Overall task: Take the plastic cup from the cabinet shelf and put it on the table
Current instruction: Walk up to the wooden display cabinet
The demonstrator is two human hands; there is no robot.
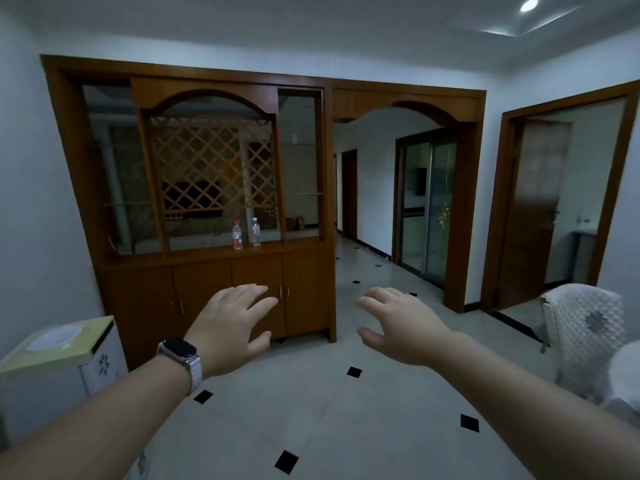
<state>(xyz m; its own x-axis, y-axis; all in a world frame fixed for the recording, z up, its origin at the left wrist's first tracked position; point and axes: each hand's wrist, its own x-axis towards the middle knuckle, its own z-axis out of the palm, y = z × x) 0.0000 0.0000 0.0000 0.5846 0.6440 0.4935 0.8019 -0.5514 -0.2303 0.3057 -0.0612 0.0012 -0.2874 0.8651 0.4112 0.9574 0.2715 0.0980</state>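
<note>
Bottles (237, 234) stand capped on the cabinet shelf (207, 252); left hand (231, 325) and right hand (403, 323) spread open, empty

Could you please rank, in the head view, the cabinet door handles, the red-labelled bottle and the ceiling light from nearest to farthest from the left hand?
From the left hand:
1. Cabinet door handles, just right of the fingers, on the lower doors.
2. Red-labelled bottle, above the hand, on the cabinet shelf.
3. Ceiling light, far up at the upper right.
</note>
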